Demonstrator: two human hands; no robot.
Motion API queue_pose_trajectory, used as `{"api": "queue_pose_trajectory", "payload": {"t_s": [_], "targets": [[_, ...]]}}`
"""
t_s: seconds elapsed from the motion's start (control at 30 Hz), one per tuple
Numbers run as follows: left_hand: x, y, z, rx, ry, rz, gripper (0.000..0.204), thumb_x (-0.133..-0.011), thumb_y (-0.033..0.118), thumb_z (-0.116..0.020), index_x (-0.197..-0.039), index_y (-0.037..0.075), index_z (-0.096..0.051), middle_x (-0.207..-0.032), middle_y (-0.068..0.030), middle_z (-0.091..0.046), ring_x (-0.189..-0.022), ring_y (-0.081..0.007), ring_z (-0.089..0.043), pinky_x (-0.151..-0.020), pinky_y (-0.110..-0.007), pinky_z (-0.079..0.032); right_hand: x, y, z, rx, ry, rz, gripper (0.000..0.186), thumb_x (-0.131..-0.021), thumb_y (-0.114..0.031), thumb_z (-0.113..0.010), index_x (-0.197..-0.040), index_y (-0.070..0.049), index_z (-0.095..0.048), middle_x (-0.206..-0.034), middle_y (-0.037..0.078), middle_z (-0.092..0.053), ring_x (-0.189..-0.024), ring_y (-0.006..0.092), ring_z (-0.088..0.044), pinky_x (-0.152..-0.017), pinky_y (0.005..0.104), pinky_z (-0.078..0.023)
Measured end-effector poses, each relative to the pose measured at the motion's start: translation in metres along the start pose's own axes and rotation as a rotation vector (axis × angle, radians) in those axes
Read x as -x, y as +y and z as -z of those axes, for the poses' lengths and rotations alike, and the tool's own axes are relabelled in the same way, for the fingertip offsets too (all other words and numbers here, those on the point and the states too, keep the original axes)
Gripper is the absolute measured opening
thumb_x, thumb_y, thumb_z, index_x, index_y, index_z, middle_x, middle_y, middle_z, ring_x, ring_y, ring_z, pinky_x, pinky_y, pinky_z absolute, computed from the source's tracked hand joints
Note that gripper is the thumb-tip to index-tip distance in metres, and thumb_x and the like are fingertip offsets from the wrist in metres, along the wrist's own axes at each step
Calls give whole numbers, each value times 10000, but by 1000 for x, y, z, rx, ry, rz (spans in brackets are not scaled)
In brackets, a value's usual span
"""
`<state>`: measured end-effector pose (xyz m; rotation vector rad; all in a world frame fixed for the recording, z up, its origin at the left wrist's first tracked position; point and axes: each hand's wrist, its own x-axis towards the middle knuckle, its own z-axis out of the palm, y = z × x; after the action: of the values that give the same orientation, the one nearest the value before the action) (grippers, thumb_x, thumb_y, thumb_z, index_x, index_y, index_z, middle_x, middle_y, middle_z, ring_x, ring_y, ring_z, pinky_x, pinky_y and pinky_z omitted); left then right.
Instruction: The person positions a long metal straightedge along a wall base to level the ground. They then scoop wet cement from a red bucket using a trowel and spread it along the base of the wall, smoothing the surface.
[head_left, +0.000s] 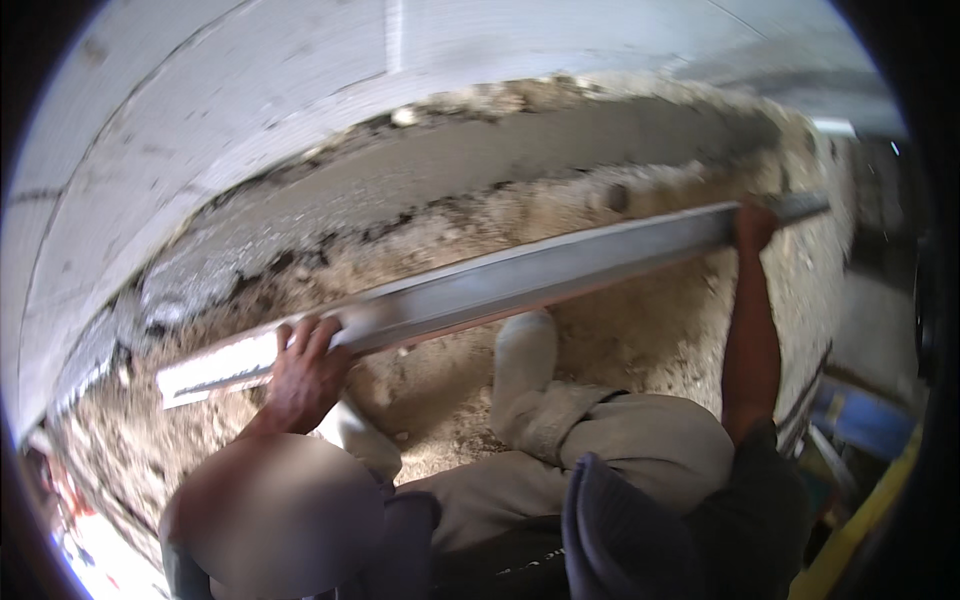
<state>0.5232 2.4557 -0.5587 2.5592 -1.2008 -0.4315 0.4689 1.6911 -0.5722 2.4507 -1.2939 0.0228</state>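
Observation:
A long, straight grey metal bar (530, 270) lies slantwise across my view over dirt, held by both hands. My left hand (305, 370) grips it near the shiny left end, with fingers bent over the top. My right hand (755, 225) is closed on it near the far right end. Beyond the bar, a band of wet grey mortar (480, 150) runs along the foot of a pale panelled wall (230, 70), with a rough broken edge of soil beside it.
My light boots (525, 355) stand on sandy soil (640, 340) below the bar. At the right, past a rough ledge (810, 300), are a grey lower surface (875, 320), a blue object (855, 410) and a yellow edge (860, 515). Some clutter shows, blurred, at lower left.

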Motion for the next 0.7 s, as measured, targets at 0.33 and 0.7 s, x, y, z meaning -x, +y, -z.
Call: {"api": "queue_pose_trajectory", "payload": {"t_s": [0.33, 0.7], "targets": [[71, -27, -17, -151, 36, 128, 142, -714, 131, -702, -722, 33, -601, -1087, -108, -478, -1041, -292, -461, -833, -456, -354, 164, -99, 18, -417, -298, -129, 542, -844, -460, -550, -973, 57, -650, -1036, 276, -622, -1013, 418, -587, -894, 438, -451], [86, -82, -60, -113, -42, 190, 144, -810, 149, -620, -921, 72, -672, -1210, -104, -502, -1162, -290, -426, -930, -456, -362, 83, -21, -136, -156, 15, 547, 373, -905, -306, -483, -988, 7, -668, -1031, 206, -643, -960, 328, -605, -844, 417, -471]]}}
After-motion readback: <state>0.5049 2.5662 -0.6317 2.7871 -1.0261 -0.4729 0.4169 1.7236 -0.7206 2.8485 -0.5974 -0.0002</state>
